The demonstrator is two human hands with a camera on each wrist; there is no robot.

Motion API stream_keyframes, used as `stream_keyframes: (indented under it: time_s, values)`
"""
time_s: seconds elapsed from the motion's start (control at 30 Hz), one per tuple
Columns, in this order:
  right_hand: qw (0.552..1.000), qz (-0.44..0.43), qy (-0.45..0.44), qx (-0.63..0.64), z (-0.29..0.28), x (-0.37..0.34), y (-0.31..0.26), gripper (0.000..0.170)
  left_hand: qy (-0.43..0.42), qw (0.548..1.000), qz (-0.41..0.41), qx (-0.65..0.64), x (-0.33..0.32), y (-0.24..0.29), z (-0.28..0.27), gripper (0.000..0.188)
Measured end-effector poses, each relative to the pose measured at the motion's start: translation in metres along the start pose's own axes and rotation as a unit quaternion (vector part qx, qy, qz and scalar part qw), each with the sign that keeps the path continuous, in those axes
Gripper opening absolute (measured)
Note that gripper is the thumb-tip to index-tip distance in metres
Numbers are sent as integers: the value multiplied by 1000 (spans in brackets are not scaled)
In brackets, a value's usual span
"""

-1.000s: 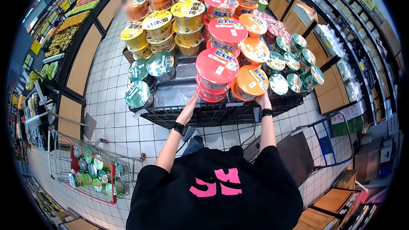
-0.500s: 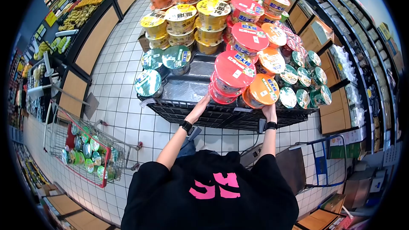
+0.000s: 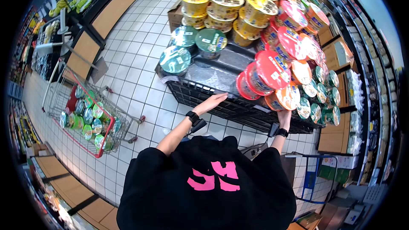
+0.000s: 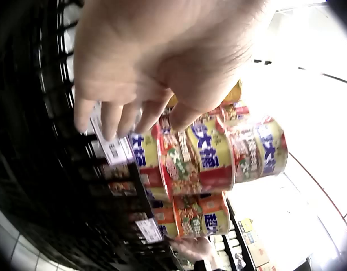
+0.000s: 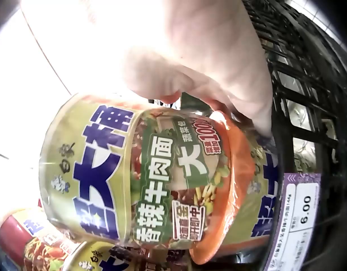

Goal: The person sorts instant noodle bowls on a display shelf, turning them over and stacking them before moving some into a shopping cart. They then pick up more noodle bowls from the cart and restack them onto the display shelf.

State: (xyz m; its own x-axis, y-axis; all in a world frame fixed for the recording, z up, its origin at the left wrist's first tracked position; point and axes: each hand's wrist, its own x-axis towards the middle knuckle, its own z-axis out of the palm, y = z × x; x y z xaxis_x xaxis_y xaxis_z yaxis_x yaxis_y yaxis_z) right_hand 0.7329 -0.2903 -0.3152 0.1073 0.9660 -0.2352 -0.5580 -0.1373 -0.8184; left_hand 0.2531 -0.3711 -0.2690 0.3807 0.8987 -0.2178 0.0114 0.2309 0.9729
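Note:
In the head view my left hand (image 3: 214, 103) lies at the front edge of a black crate (image 3: 196, 96), fingers extended, apart from the red-lidded noodle tubs (image 3: 272, 69). The left wrist view shows this hand (image 4: 156, 62) empty, its fingers hanging loosely beside a price label (image 4: 116, 148). My right hand (image 3: 284, 118) touches the front of the stacked orange-lidded tubs (image 3: 286, 97). Seen from the right wrist, that hand (image 5: 207, 62) rests against the orange rim between two tubs (image 5: 134, 175); some fingertips are hidden there.
Yellow tubs (image 3: 226, 1) and green-lidded tubs (image 3: 175, 59) stand on the display's left, smaller green tubs (image 3: 310, 89) on its right. A shopping cart (image 3: 111, 123) with green tubs is at the left. A blue-framed trolley (image 3: 310, 179) stands at the right.
The left hand has come away from the red tubs toward the left. The right hand stays at the orange tubs. The head view has turned, shifting the display rightward.

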Motion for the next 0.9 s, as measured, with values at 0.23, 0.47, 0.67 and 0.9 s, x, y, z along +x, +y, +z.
stream_keyframes:
  time_s: [0.23,0.47,0.67,0.9]
  values:
    - [965,-83,206,-141,60,-51,29,72,162,980,-114,0,-154,-36,-123,58]
    - [919,-120,280,-250,132,-92,141,39,371,903,-160,-146,-308,-105,-189,62]
    - [812,171,-98,-549,184,-79,261,35,519,806,-162,-235,-414,-143,-187,62]
    - [623,172,-372,-667,327,-78,372,42,625,702,-142,-310,-484,-219,-169,60]
